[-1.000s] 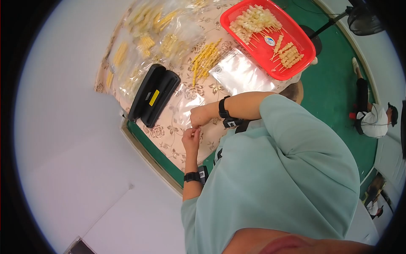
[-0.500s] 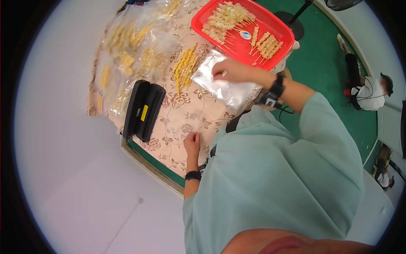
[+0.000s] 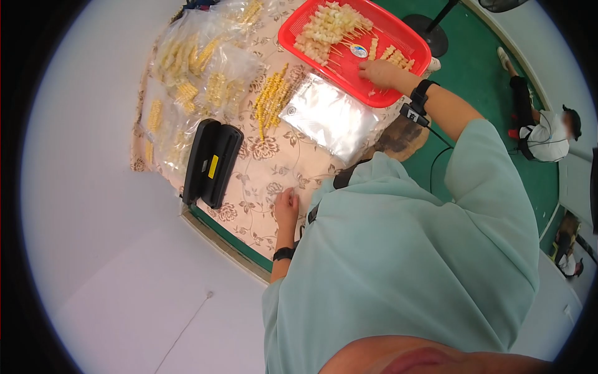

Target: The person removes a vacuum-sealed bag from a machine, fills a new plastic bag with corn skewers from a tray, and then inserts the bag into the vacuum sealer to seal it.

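My right hand (image 3: 377, 73) reaches into the red plastic basket (image 3: 293, 23), its fingers curled in beside the skewers of pale cubes (image 3: 395, 56) on the right side. What the fingertips hold, if anything, is hidden. A bigger heap of pale skewers (image 3: 330, 28) fills the basket's left side, around a small round label (image 3: 359, 51). Near the table's front edge, my left hand (image 3: 286, 204) is closed, with a faint clear sheen like thin plastic film at its fingers; I cannot make out what it pinches. Between the hands lies a stack of clear plastic bags (image 3: 333, 115).
Yellow corn skewers (image 3: 271, 96) lie left of the bag stack. A black vacuum sealer-like device (image 3: 213, 163) stands on the flowered tablecloth (image 3: 252, 215). Bags of corn (image 3: 193, 68) cover the far left. A fan stand (image 3: 430, 34) and a seated person (image 3: 548, 134) are at right.
My right hand has moved from over the bag stack up and right into the red basket, partly covering the skewers there. My left hand has stayed nearly in place, closed.
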`<action>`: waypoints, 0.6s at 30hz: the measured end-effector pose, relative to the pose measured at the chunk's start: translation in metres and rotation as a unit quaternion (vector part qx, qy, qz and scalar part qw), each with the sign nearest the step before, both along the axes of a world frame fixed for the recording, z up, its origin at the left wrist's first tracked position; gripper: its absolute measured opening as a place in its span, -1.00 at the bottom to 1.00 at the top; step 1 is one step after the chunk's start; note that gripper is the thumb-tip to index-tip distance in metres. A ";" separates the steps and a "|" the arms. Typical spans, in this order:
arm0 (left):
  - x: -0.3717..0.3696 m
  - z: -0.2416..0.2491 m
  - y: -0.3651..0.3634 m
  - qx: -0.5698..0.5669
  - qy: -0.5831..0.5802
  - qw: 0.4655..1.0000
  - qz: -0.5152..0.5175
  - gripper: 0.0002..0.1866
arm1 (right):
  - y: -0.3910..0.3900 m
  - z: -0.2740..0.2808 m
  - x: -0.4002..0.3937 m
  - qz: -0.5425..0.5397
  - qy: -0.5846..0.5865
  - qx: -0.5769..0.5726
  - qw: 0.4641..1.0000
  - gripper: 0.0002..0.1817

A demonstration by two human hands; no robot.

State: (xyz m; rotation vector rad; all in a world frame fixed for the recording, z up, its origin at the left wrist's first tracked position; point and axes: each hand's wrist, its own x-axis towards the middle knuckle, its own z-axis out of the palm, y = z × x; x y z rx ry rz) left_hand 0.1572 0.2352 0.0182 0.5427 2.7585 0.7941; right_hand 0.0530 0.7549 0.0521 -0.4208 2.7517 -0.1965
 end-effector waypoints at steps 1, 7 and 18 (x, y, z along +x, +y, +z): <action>0.000 0.000 -0.001 -0.005 -0.004 1.000 0.002 -0.71 | -0.001 -0.003 -0.001 0.001 0.001 0.000 1.000 -0.77; 0.000 -0.004 -0.004 0.008 0.002 1.000 0.017 -0.74 | -0.004 -0.003 0.002 0.012 0.074 0.006 0.997 -0.82; 0.006 -0.002 0.000 0.036 -0.023 0.996 0.082 -0.74 | 0.008 0.027 0.006 0.006 0.145 -0.010 0.989 -0.88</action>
